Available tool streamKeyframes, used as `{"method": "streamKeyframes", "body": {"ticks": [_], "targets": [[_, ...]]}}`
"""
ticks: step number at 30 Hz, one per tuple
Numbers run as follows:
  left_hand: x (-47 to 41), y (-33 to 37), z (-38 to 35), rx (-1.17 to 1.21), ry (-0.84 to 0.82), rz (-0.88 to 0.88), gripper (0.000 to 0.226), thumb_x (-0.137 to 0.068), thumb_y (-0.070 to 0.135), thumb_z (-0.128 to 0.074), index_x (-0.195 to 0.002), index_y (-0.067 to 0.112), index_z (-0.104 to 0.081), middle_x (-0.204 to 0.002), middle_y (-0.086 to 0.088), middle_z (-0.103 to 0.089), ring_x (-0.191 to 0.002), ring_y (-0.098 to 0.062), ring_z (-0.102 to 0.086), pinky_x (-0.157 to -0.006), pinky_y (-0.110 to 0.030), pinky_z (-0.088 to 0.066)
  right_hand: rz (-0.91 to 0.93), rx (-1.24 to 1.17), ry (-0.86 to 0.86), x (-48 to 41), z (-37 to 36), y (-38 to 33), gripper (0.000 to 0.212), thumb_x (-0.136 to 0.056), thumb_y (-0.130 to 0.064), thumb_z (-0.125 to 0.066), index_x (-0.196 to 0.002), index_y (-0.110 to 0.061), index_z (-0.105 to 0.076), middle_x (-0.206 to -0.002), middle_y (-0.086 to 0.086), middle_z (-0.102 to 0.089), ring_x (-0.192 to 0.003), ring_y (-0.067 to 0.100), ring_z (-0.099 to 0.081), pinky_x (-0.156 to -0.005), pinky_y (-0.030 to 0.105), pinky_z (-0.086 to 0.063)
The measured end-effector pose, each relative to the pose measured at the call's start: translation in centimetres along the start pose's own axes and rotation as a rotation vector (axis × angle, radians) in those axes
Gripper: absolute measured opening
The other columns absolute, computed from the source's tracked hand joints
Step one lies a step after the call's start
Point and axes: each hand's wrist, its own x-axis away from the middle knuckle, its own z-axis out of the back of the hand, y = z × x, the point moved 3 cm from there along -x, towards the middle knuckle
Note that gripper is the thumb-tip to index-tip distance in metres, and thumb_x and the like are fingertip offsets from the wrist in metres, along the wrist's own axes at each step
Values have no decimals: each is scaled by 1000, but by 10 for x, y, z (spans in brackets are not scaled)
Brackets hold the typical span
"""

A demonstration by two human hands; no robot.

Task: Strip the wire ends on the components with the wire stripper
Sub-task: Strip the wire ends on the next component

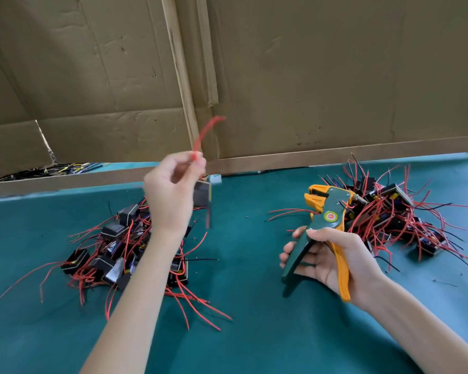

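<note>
My left hand [170,193] is raised above the table and pinches the red wire [206,130] of a small black component [202,195], which hangs blurred beside my fingers. My right hand [327,257] grips the green and orange wire stripper [326,211] by its handles, jaws pointing up and left, apart from the wire. Below my left arm lies a heap of black components with red wires [114,249]. A second such heap [395,220] sits behind the stripper at the right.
The table is covered in teal cloth [254,306]. Brown cardboard sheets [308,76] stand as a wall along the far edge. A bundle of dark and yellow wires [60,170] lies behind the cardboard strip at the far left.
</note>
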Motion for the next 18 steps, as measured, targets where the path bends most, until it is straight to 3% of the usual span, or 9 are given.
{"method": "streamKeyframes", "body": {"ticks": [4, 6, 7, 9, 13, 15, 18], "targets": [[33, -18, -28, -14, -227, 188, 7, -88, 16, -67, -83, 19, -71, -65, 0, -68, -57, -10, -62, -61, -28, -53, -23, 9, -20, 2, -2, 1, 23, -68, -14, -60, -84, 2, -66, -84, 28, -64, -77, 44, -67, -68, 48, -59], [54, -28, -33, -35, -293, 210, 6, -86, 15, -69, -82, 17, -72, -69, -2, -69, -60, -14, -65, -63, -29, -55, -25, 14, -24, 1, -1, 1, 24, -69, -14, -59, -85, 2, -65, -84, 29, -64, -77, 44, -67, -67, 49, -59], [62, -31, -33, -66, -309, 185, 5, -85, 14, -70, -83, 17, -73, -74, -3, -69, -67, -14, -66, -68, -23, -53, -26, 14, -26, 1, -2, 1, 24, -69, -14, -59, -85, 2, -65, -84, 29, -64, -77, 44, -67, -67, 49, -59], [71, -34, -31, -106, -307, 149, 5, -84, 14, -71, -84, 17, -74, -82, -3, -67, -76, -10, -64, -73, -12, -46, -21, 13, -24, 1, -2, 1, 22, -69, -14, -59, -83, 2, -66, -84, 29, -64, -77, 44, -67, -67, 48, -59], [71, -37, -26, 10, -228, 252, 8, -89, 15, -65, -85, 13, -72, -82, -6, -70, -82, -23, -66, -74, -31, -55, -4, 26, -21, 1, 0, 2, 23, -70, -14, -58, -85, 2, -66, -84, 30, -65, -77, 45, -68, -68, 49, -59], [68, -35, -24, 170, -170, 323, 10, -90, 9, -62, -84, 9, -70, -79, -7, -71, -80, -25, -70, -68, -29, -58, 5, 24, -20, 1, -1, 1, 21, -72, -13, -57, -83, 2, -66, -84, 30, -65, -78, 45, -67, -69, 49, -59], [67, -32, -23, 339, -162, 363, 9, -90, 4, -60, -83, 6, -66, -80, -8, -73, -82, -23, -72, -73, -21, -56, 16, 18, -11, 1, 0, 0, 20, -70, -13, -58, -81, 1, -67, -83, 29, -65, -78, 45, -68, -69, 49, -59]]}}
